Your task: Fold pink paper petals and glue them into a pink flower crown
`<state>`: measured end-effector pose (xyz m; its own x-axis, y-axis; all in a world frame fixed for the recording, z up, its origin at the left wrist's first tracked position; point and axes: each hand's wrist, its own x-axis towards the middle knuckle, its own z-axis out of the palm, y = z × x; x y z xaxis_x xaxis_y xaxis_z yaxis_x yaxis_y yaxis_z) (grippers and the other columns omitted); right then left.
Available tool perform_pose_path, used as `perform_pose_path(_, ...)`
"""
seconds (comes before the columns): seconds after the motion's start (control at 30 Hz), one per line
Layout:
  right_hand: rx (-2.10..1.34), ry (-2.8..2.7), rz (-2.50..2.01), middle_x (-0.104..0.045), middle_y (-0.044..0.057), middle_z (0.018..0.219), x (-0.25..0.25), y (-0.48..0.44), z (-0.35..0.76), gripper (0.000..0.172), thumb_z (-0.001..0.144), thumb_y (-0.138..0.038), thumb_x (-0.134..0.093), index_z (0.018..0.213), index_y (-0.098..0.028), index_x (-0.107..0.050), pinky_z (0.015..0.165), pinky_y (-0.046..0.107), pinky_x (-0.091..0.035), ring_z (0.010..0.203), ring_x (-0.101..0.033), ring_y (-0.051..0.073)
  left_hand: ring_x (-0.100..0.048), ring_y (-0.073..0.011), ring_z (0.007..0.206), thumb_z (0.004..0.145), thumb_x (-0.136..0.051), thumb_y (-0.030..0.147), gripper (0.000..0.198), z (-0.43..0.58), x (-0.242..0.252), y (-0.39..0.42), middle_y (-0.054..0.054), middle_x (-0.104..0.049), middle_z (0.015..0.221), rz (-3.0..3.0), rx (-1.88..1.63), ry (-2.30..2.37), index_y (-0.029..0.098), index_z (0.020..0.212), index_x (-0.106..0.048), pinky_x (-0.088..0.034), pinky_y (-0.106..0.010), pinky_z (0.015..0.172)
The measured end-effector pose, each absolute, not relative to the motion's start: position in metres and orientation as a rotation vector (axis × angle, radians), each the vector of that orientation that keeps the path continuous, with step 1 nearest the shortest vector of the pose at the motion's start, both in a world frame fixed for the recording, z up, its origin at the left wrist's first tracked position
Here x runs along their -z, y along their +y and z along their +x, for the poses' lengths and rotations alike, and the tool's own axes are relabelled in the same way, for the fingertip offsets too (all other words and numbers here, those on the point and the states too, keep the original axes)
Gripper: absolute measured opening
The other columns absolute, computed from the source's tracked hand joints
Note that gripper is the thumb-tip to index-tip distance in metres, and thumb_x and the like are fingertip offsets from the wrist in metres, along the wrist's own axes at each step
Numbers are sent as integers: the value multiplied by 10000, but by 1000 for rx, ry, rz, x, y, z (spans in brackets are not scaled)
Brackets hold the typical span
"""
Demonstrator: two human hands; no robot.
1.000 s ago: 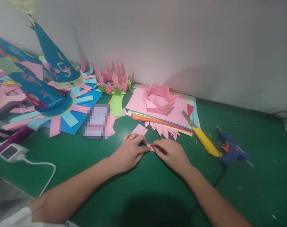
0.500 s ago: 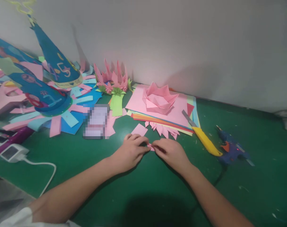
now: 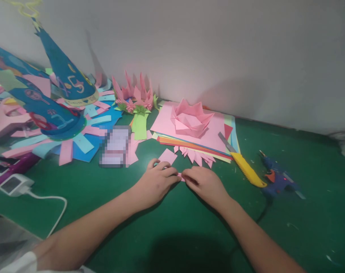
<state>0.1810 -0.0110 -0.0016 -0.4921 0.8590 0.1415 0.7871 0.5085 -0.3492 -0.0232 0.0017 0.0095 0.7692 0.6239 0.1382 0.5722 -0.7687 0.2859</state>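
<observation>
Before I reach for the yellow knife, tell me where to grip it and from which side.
Mid-length on its yellow handle, probably from your near side: the grey blade is exposed at the far end, and the glue gun crowds the other.

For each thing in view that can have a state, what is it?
Left hand: closed on small pink paper
Right hand: pinching the same paper
Small pink paper: held, partly hidden
Yellow cutter: blade out
Glue gun: lying down, red light on
Pink paper flower: open, on stacked sheets
Front cone hat: base strips fanned out
Pixelated device: unclear
</observation>
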Motion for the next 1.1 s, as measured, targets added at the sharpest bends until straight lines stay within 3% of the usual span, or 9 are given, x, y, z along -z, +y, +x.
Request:
perform_pose_path(0.27, -362, -2466, -1384, -593, 27, 726, 2, -13, 183, 126, 852, -151, -474, 835, -194, -591, 641, 259, -367, 713, -529, 160, -469, -177, 971, 930, -340, 184, 264, -20, -6, 1, -22, -606, 1023, 2700, -333, 985, 227, 1093, -543, -230, -392, 895)
perform_pose_path(0.63, -271, -2423, -1383, -473, -1, 628, 1, -16, 181, 150, 785, -114, -458, 661, -197, -439, 571, 261, -309, 613, -429, 146, -458, -185, 997, 901, -367, 145, 282, -19, -4, -2, -30, -590, 1058, 2780, -327, 987, 236, 1117, -523, -205, -420, 931)
perform_pose_path(1.1, -237, -2442, -1342, -534, 20, 672, 3, -19, 181, 133, 871, -209, -450, 793, -190, -556, 619, 273, -338, 675, -476, 159, -448, -207, 1004, 874, -424, 185, 262, -17, -2, -2, -35, -579, 1090, 2747, -395, 1035, 231, 1108, -531, -239, -415, 895)
